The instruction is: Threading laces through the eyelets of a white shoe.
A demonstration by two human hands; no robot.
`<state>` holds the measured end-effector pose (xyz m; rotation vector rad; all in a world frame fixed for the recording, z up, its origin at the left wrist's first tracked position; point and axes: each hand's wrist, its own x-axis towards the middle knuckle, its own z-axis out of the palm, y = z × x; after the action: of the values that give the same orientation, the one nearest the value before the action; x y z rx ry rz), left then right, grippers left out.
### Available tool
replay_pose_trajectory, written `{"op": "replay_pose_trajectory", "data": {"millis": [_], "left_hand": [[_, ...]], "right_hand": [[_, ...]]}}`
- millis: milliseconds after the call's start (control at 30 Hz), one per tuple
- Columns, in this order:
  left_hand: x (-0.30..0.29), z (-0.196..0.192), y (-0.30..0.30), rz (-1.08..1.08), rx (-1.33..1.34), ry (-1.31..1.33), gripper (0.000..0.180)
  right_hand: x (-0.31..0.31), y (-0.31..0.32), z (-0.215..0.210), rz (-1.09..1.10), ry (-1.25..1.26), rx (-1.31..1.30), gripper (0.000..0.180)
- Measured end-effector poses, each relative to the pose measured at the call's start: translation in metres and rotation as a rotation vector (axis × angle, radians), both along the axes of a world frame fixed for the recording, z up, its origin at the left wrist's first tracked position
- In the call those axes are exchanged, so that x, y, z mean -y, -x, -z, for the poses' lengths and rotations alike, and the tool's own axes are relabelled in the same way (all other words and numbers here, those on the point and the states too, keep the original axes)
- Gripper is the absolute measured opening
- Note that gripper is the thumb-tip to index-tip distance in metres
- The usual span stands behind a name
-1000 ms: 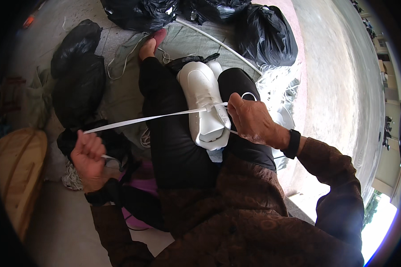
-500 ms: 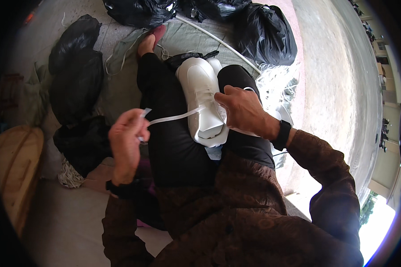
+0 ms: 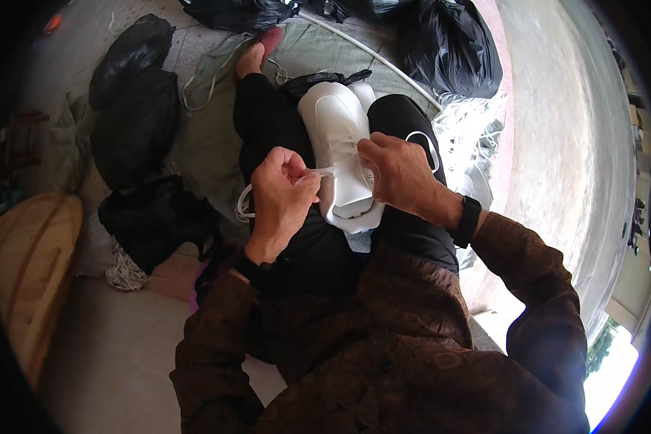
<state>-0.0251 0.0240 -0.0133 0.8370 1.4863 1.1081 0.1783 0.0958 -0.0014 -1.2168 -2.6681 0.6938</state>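
Note:
A white sneaker [image 3: 333, 116] lies across my thighs, its toe pointing away and its opening toward me. At the shoe's left eyelet edge my left hand [image 3: 283, 189] pinches a white shoelace [image 3: 327, 171], drawn short and taut. A loop of lace hangs below and beside that hand. My right hand [image 3: 401, 173] is closed at the right eyelet edge, its fingertips on the shoe and partly hidden. Another lace loop [image 3: 434, 148] arches out beyond its knuckles. Behind the toe, part of a second white shoe [image 3: 364, 92] shows.
Black plastic bags [image 3: 452, 50] lie ahead and to the left. A pale pole [image 3: 372, 54] rests on a grey-green sheet. White laces [image 3: 470, 134] lie heaped beside my right knee. At the left stands a wooden board [image 3: 32, 267], with another lace bundle [image 3: 126, 271] near it.
My left hand has moved right, up to the shoe's left edge, and now grips the lace close to it. My right hand stays at the eyelets; a lace loop shows more beside it.

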Motion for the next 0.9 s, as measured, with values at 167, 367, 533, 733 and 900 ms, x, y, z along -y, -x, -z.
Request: {"op": "replay_pose_trajectory", "data": {"millis": [167, 367, 533, 733, 900], "left_hand": [[-0.016, 0.000, -0.007, 0.042, -0.016, 0.020, 0.021], [-0.012, 0.002, -0.018, 0.217, -0.549, -0.234, 0.028], [0.002, -0.022, -0.027, 0.290, -0.758, -0.629, 0.043], [0.001, -0.013, -0.011, 0.236, -0.826, -0.353, 0.046], [0.010, -0.005, -0.015, 0.083, -0.516, -0.328, 0.044]], "right_hand": [[0.003, -0.004, 0.002, 0.029, -0.023, -0.028, 0.038], [0.011, -0.001, -0.031, 0.018, -0.238, -0.088, 0.035], [0.019, -0.010, -0.023, 0.026, -0.182, -0.083, 0.029], [0.011, -0.007, -0.020, -0.006, -0.203, -0.099, 0.030], [0.008, -0.001, -0.014, -0.205, -0.286, 0.126, 0.019]]}}
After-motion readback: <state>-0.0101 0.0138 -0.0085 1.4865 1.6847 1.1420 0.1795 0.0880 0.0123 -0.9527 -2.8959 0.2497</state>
